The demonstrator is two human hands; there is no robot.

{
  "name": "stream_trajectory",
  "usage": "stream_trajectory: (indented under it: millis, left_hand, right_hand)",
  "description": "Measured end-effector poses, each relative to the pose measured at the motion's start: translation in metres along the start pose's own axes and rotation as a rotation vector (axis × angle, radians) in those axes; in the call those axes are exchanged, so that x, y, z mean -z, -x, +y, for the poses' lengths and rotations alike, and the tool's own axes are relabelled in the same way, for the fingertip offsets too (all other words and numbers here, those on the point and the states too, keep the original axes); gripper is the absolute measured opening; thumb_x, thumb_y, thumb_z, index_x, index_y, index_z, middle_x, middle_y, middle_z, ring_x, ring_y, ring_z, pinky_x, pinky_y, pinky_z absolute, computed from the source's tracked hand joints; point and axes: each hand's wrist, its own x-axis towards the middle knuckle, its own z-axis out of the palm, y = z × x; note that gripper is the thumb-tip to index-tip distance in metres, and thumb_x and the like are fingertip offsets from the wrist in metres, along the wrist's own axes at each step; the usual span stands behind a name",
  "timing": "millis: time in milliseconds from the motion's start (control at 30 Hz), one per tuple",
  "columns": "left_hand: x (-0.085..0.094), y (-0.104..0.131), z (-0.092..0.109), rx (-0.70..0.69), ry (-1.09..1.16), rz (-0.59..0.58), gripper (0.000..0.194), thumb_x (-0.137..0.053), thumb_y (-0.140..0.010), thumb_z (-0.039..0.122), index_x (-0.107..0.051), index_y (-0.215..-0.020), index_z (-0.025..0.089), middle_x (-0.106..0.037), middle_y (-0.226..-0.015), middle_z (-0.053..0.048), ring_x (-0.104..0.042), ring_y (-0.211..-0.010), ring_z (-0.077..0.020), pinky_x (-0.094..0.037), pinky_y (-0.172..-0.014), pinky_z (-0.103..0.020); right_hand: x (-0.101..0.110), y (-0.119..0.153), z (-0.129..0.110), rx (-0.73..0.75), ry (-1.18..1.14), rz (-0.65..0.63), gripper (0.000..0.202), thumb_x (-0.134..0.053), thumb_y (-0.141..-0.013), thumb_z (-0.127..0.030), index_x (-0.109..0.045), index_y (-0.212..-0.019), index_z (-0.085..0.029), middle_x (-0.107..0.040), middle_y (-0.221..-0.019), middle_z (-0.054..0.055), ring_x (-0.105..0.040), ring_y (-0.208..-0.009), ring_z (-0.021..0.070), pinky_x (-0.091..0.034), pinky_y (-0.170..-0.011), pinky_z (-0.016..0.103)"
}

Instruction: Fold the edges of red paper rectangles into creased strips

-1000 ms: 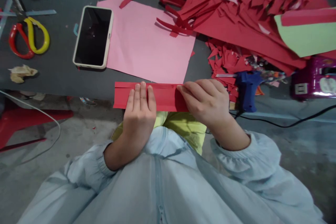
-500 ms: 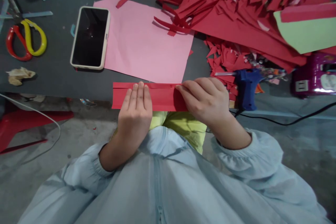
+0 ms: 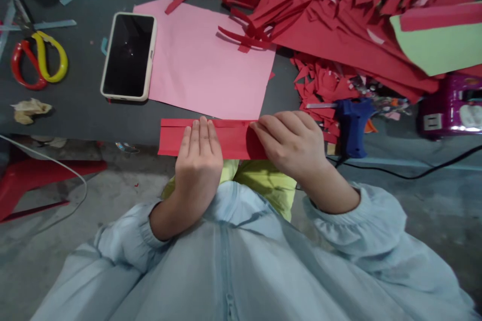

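A strip of red paper [image 3: 237, 139] lies along the front edge of the table, with a narrow fold running along its far side. My left hand [image 3: 200, 155] rests flat on the strip left of its middle, fingers stretched out and pointing away from me. At the right end, my right hand [image 3: 295, 143] is closed with its thumb and fingertips on the folded edge; its palm covers that end of the paper. Just beyond the strip lies a sheet of pink paper [image 3: 211, 65].
A phone [image 3: 129, 55] overlaps the pink sheet's left side. Farther left are scissors [image 3: 39, 57] with red and yellow handles. At right stand a blue glue gun [image 3: 354, 125] and a purple device [image 3: 452, 108]. Cut red paper [image 3: 339, 20] is heaped at the back right.
My left hand has slid slightly to the right along the red strip. My right hand keeps its hold at the right end. The view has shifted a little.
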Motion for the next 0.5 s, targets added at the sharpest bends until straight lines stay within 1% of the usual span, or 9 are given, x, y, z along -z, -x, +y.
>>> stream_trajectory:
  millis: [133, 233, 300, 400, 500]
  left_hand:
    - [-0.001, 0.000, -0.001, -0.010, 0.050, -0.006, 0.049, -0.032, -0.091, 0.002, -0.054, -0.134, -0.006, -0.053, -0.137, -0.029, -0.053, -0.130, -0.0340, -0.048, -0.111, -0.048]
    - [-0.003, -0.001, 0.002, -0.063, 0.051, -0.004, 0.049, -0.033, -0.093, 0.003, -0.053, -0.138, 0.000, -0.053, -0.140, -0.024, -0.050, -0.134, -0.0303, -0.046, -0.113, -0.045]
    - [-0.004, -0.003, 0.005, -0.113, 0.021, 0.014, 0.047, -0.033, -0.094, 0.004, -0.055, -0.136, 0.001, -0.055, -0.139, -0.022, -0.052, -0.133, -0.0283, -0.046, -0.113, -0.042]
    - [-0.006, -0.008, 0.011, -0.157, -0.035, 0.041, 0.044, -0.033, -0.096, 0.004, -0.058, -0.131, -0.002, -0.058, -0.136, -0.023, -0.056, -0.128, -0.0291, -0.049, -0.110, -0.040]
    - [-0.006, -0.011, 0.015, -0.166, -0.026, 0.030, 0.044, -0.033, -0.096, 0.003, -0.058, -0.131, -0.003, -0.058, -0.135, -0.023, -0.056, -0.128, -0.0288, -0.049, -0.111, -0.040]
  right_hand:
    - [0.000, -0.001, 0.001, 0.022, -0.005, 0.016, 0.017, -0.054, -0.094, -0.013, -0.065, -0.085, -0.021, -0.069, -0.082, 0.002, -0.046, -0.075, 0.0176, -0.037, -0.071, 0.033]
    - [-0.002, 0.001, 0.001, 0.006, -0.040, 0.000, 0.019, -0.052, -0.096, -0.013, -0.065, -0.087, -0.023, -0.069, -0.084, 0.002, -0.047, -0.075, 0.0178, -0.036, -0.071, 0.033]
    - [-0.003, 0.002, 0.000, -0.023, -0.087, -0.021, 0.022, -0.048, -0.097, -0.014, -0.065, -0.087, -0.024, -0.068, -0.084, 0.002, -0.047, -0.075, 0.0182, -0.036, -0.072, 0.034]
    - [-0.003, 0.001, -0.001, -0.080, -0.164, -0.086, 0.028, -0.042, -0.099, -0.015, -0.064, -0.086, -0.026, -0.067, -0.084, 0.002, -0.046, -0.076, 0.0189, -0.034, -0.071, 0.036]
    - [-0.002, 0.000, -0.001, -0.146, -0.248, -0.183, 0.031, -0.038, -0.100, -0.017, -0.064, -0.086, -0.027, -0.067, -0.084, 0.003, -0.046, -0.077, 0.0196, -0.033, -0.071, 0.037]
